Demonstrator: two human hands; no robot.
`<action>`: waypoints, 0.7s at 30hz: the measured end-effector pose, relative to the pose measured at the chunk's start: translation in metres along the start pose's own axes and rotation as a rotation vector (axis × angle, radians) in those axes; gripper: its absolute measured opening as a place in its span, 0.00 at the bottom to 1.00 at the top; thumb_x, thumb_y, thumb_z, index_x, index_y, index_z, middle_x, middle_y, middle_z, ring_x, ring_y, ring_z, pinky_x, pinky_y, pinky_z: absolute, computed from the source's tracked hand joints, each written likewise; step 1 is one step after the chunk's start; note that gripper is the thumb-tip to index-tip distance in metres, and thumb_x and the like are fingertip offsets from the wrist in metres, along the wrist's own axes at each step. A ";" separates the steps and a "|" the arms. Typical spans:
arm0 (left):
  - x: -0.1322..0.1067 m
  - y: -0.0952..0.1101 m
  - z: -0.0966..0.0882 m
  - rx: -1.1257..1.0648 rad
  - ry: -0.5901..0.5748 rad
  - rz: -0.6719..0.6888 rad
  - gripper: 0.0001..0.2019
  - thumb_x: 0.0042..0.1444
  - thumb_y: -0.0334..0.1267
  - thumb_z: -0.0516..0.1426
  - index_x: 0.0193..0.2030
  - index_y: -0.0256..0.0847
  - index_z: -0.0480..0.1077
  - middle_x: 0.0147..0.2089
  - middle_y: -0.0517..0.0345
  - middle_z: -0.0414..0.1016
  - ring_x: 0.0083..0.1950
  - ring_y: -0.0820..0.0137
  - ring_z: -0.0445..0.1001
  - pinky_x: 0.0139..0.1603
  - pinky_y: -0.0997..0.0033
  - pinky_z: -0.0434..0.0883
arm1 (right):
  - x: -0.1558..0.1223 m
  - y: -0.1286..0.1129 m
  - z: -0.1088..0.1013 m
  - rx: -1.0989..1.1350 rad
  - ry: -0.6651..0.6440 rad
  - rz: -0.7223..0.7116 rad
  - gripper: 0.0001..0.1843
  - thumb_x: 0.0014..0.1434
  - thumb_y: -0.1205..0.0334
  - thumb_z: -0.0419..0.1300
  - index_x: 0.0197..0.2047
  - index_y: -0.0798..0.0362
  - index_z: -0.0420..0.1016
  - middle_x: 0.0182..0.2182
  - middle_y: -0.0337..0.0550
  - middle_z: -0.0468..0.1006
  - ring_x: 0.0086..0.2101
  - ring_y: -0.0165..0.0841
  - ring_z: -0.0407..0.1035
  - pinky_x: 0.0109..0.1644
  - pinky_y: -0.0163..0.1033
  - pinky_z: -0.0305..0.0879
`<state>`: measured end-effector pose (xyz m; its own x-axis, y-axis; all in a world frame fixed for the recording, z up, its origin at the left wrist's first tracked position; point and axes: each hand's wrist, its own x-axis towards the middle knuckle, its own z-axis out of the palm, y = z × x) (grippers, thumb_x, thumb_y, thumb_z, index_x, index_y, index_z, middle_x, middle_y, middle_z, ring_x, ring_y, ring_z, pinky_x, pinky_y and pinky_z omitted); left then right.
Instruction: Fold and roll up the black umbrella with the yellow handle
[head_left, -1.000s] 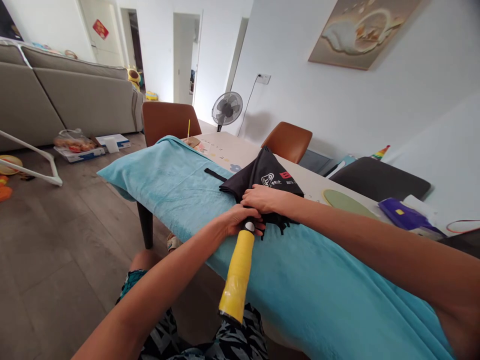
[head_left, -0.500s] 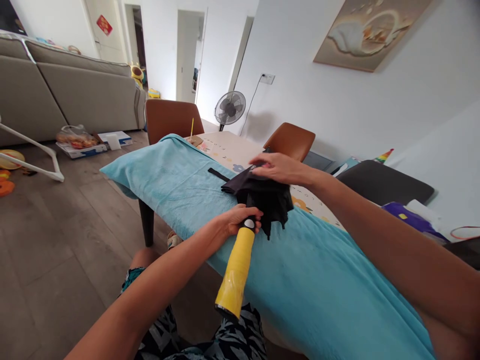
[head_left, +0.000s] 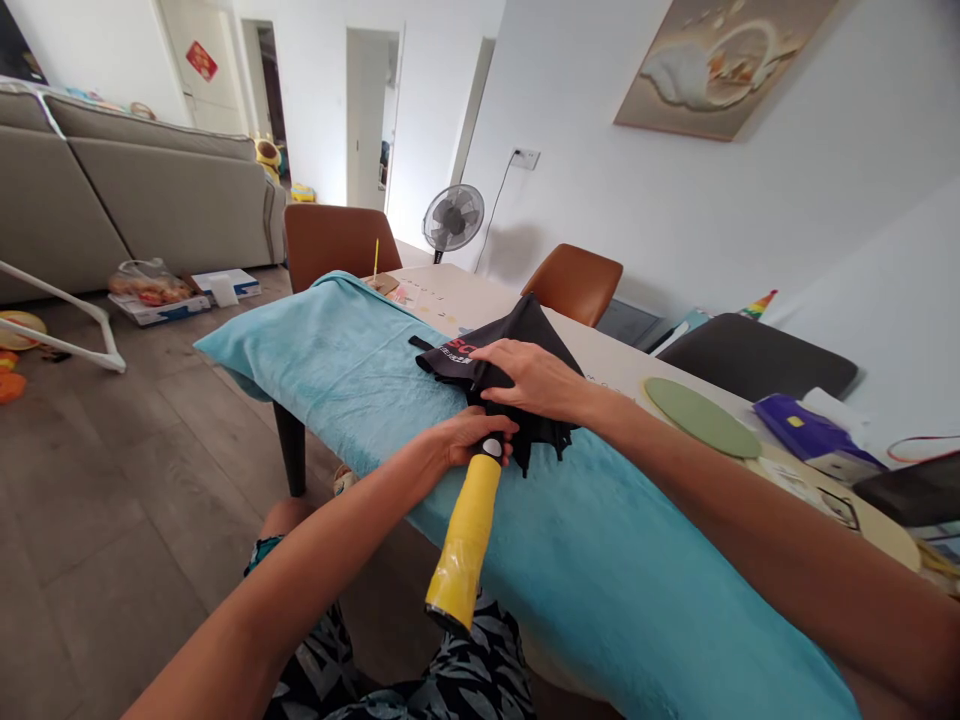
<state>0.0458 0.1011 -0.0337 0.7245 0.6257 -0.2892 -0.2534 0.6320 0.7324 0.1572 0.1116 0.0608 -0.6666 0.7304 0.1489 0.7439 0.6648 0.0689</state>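
A folding umbrella lies across the table's near edge on a turquoise towel point(head_left: 345, 350). Its yellow handle point(head_left: 465, 535) sticks out past the edge toward me. Its black canopy point(head_left: 517, 325) with white and red print is bunched on the towel. My left hand point(head_left: 469, 435) is closed around the umbrella where the handle meets the canopy. My right hand point(head_left: 529, 378) lies on top of the black fabric, fingers curled down on the folds and pressing them. A black strap point(head_left: 421, 343) trails from the canopy to the left.
Two brown chairs point(head_left: 334, 240) stand at the far side of the table. A green round mat point(head_left: 701, 417), a purple pack point(head_left: 806, 435) and a dark pad point(head_left: 757, 358) lie to the right. A fan point(head_left: 453, 217), a grey sofa point(head_left: 142, 195) and boxes on the floor point(head_left: 161, 295) are beyond.
My right hand went from the canopy base out to its far end, then came back to the middle of the fabric, which is spread again. The left hand stayed on the handle top.
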 end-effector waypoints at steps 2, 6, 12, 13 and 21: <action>0.000 0.000 0.000 0.006 -0.010 0.013 0.06 0.49 0.24 0.55 0.25 0.35 0.62 0.20 0.62 0.64 0.18 0.76 0.65 0.17 0.74 0.67 | 0.004 -0.004 0.010 -0.111 0.010 -0.066 0.16 0.55 0.64 0.58 0.48 0.54 0.72 0.47 0.49 0.72 0.47 0.41 0.66 0.53 0.48 0.60; 0.001 0.000 -0.004 -0.016 -0.049 -0.003 0.06 0.50 0.25 0.55 0.24 0.33 0.64 0.19 0.61 0.64 0.19 0.76 0.66 0.18 0.75 0.68 | 0.001 0.005 0.019 -0.218 0.093 -0.083 0.12 0.57 0.70 0.52 0.41 0.56 0.75 0.45 0.51 0.73 0.45 0.39 0.67 0.50 0.45 0.62; 0.002 0.002 -0.007 -0.088 -0.053 -0.036 0.04 0.52 0.26 0.54 0.28 0.31 0.66 0.24 0.57 0.70 0.21 0.76 0.69 0.18 0.77 0.67 | -0.023 0.026 0.022 -0.130 -0.008 -0.050 0.20 0.57 0.73 0.47 0.49 0.55 0.72 0.50 0.46 0.72 0.49 0.34 0.67 0.51 0.39 0.65; 0.002 0.002 -0.006 -0.097 -0.046 -0.041 0.04 0.53 0.26 0.53 0.28 0.32 0.66 0.25 0.57 0.70 0.21 0.76 0.69 0.18 0.77 0.67 | -0.027 0.027 0.023 -0.116 -0.040 -0.053 0.21 0.57 0.73 0.47 0.49 0.55 0.72 0.51 0.45 0.72 0.49 0.34 0.67 0.53 0.39 0.64; 0.005 0.002 -0.013 -0.171 -0.098 -0.035 0.05 0.56 0.30 0.51 0.33 0.32 0.67 0.27 0.54 0.72 0.21 0.76 0.69 0.17 0.79 0.67 | -0.039 0.035 0.032 -0.147 -0.072 -0.038 0.22 0.59 0.72 0.44 0.51 0.55 0.71 0.53 0.47 0.70 0.52 0.36 0.65 0.57 0.44 0.60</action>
<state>0.0403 0.1111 -0.0420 0.7916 0.5597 -0.2453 -0.3260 0.7262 0.6052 0.2076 0.1116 0.0259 -0.6922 0.7181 0.0725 0.7137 0.6660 0.2172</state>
